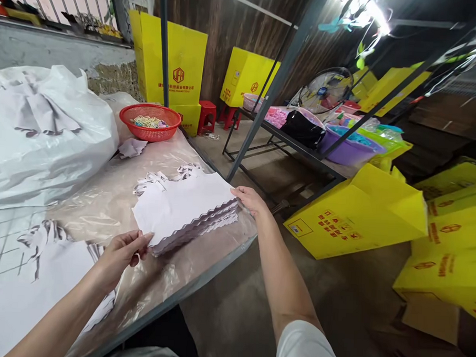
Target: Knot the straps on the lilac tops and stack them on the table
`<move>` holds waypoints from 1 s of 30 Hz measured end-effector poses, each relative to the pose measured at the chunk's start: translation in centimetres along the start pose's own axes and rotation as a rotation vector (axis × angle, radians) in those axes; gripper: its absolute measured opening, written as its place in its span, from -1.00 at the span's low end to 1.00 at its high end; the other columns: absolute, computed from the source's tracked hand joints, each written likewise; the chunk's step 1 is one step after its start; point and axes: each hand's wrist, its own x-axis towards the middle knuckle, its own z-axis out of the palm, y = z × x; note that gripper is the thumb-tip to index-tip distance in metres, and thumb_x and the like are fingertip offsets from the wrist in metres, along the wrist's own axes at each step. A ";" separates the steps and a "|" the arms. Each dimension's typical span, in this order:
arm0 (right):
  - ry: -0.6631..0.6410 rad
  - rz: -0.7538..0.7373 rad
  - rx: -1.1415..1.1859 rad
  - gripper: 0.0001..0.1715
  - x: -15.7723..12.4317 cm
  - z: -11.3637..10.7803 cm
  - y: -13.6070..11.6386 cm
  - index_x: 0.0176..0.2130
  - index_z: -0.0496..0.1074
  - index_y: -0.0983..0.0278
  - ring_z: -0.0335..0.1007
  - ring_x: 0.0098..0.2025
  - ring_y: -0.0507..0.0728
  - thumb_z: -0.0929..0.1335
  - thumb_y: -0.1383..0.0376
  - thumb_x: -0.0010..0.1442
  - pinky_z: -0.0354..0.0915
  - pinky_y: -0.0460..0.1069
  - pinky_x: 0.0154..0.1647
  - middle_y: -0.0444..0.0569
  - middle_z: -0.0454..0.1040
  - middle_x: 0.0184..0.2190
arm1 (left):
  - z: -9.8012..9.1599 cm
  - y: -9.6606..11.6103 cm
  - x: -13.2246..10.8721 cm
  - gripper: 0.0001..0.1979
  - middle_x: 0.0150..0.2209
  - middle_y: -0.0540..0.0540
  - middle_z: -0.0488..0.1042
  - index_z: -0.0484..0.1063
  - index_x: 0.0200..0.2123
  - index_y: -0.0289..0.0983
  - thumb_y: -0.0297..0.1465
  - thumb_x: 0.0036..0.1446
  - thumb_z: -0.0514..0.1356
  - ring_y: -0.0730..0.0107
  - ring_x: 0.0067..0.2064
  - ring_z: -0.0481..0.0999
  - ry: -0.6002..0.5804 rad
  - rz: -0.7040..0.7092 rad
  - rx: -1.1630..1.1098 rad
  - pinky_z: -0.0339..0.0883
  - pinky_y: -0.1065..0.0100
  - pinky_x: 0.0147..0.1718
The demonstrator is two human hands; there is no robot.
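Note:
A stack of pale lilac-white fabric pieces (185, 197) lies on the plastic-covered table (203, 261). The pieces have scalloped near edges and bunched, strap-like strips at the far side. At the top piece's near left corner, my left hand (128, 250) pinches the cloth between thumb and fingers. My right hand (250, 200) grips the right corner of the same top piece, thumb above. Between both hands the piece is stretched fairly flat over the stack. Another pile of similar fabric pieces (52, 281) lies at the left, partly hidden behind my left forearm.
A red basket (171, 125) with small cords stands at the table's far end. A big white plastic bag (65, 160) fills the left side. A metal post (260, 113) rises at the table's right edge. Yellow boxes (350, 220) and a purple tub (349, 149) are at the right.

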 end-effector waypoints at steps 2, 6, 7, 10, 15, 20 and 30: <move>0.019 -0.022 -0.052 -0.48 -0.1 0.0 0.8 -0.56 0.28 0.26 0.09 -0.47 -0.01 0.45 -0.09 -0.12 0.03 -0.07 -0.38 -0.24 0.22 -0.61 | 0.1 -0.4 0.2 -0.41 -0.63 0.00 0.34 0.30 -0.66 -0.27 0.12 -0.31 0.40 0.52 -0.56 0.20 0.011 -0.002 0.036 0.01 0.47 -0.59; 0.079 -0.054 -0.163 -0.54 0.0 0.3 2.2 -0.56 0.28 0.26 0.15 -0.42 0.03 0.43 -0.03 -0.07 0.09 -0.06 -0.33 -0.20 0.25 -0.57 | 0.0 -0.9 0.7 -0.38 -0.66 0.01 0.31 0.27 -0.68 -0.26 0.18 -0.34 0.36 0.53 -0.58 0.15 0.028 0.004 0.126 -0.02 0.46 -0.58; 0.101 -0.061 -0.192 -0.57 0.0 0.4 2.5 -0.56 0.29 0.25 0.18 -0.39 0.05 0.43 -0.01 -0.07 0.12 -0.05 -0.30 -0.18 0.29 -0.54 | -0.1 -1.1 0.8 -0.37 -0.66 0.01 0.31 0.26 -0.67 -0.26 0.19 -0.32 0.35 0.53 -0.58 0.14 0.030 0.011 0.154 -0.02 0.46 -0.58; 0.178 -0.082 -0.272 -0.66 -0.1 0.5 2.8 -0.47 0.36 0.25 0.27 -0.21 0.15 0.44 0.05 -0.05 0.20 0.01 -0.13 -0.07 0.40 -0.36 | -0.6 -1.8 0.9 -0.40 -0.65 0.01 0.30 0.28 -0.63 -0.24 0.20 -0.22 0.29 0.48 -0.58 0.18 0.075 0.087 0.294 0.04 0.43 -0.58; 0.397 -0.292 -0.506 -0.57 -0.9 2.1 0.9 -0.06 0.44 0.28 0.19 0.15 0.37 0.34 0.07 0.16 0.19 0.21 0.10 0.24 0.37 0.08 | -0.5 -2.0 2.0 -0.50 -0.19 -0.28 0.49 0.44 -0.18 -0.28 0.05 0.12 0.13 0.02 -0.16 0.50 0.487 0.604 0.662 0.41 0.13 -0.25; 0.274 -0.554 -0.759 -0.42 -0.8 6.5 -2.1 0.25 0.29 0.22 -0.03 0.37 0.36 0.17 0.05 0.37 0.07 0.28 0.26 0.19 0.17 0.33 | 2.0 -0.2 6.2 -0.49 0.35 -0.35 0.15 0.29 0.22 -0.29 -0.17 0.31 0.03 -0.18 0.41 -0.01 0.440 0.893 1.054 0.03 -0.17 0.27; 0.095 -0.365 -0.898 -0.34 2.6 8.2 -0.2 0.35 0.17 0.09 0.02 0.39 0.34 0.09 -0.03 0.38 0.04 0.40 0.27 0.11 0.20 0.35 | 4.0 2.7 10.6 -0.41 0.42 -0.28 0.03 0.16 0.36 -0.18 -0.11 0.35 -0.01 -0.25 0.43 -0.09 0.157 0.677 1.367 -0.12 -0.27 0.31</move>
